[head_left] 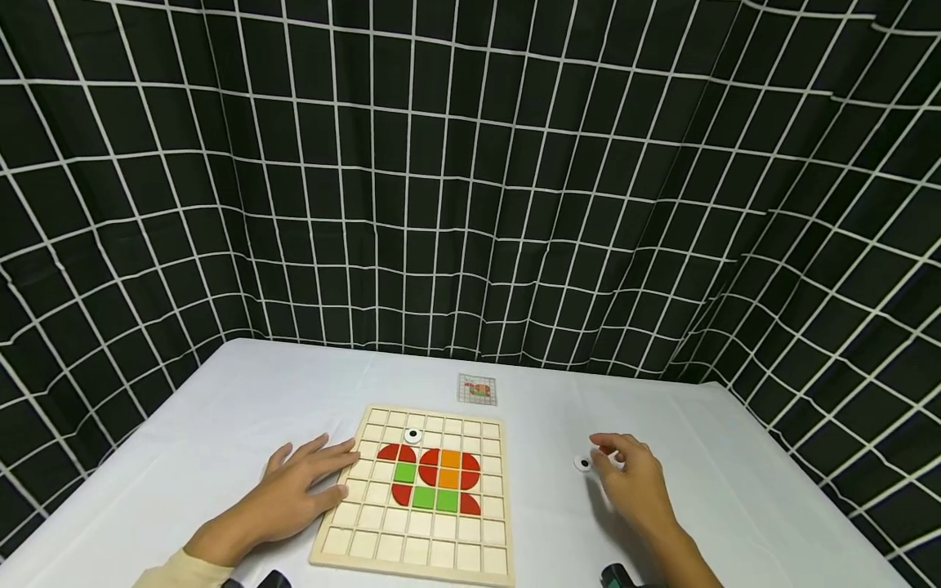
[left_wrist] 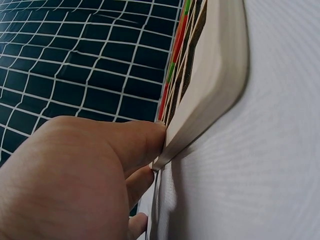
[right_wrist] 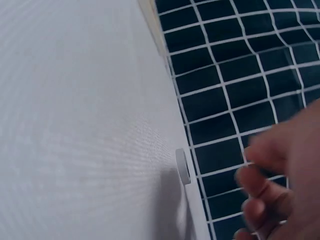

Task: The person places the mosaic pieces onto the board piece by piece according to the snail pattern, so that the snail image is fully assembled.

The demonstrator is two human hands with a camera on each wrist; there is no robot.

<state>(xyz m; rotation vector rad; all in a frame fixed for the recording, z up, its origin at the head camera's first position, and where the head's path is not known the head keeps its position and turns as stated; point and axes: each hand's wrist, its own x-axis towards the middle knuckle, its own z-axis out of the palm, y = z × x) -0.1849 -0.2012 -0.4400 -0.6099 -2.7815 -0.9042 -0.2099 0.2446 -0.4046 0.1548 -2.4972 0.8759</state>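
My left hand (head_left: 297, 490) lies spread on the table, its thumb and fingers touching the left edge of a wooden grid board (head_left: 412, 551). The left wrist view shows the thumb against the board's side (left_wrist: 210, 95). Red, orange and green tiles (head_left: 448, 479) sit in the board's squares. A white disc with a black dot (head_left: 413, 435) lies above them. My right hand (head_left: 635, 486) hovers over the table right of the board, fingers bent, a gap between thumb and index finger. Just left of its fingertips lies another white disc (head_left: 582, 463), seen edge-on in the right wrist view (right_wrist: 183, 166).
A small pattern card (head_left: 477, 389) lies behind the board on the white-covered table (head_left: 544, 506). Dark curtains with a white grid (head_left: 470, 163) surround the table. Dark objects (head_left: 616, 576) show at the near edge by each forearm.
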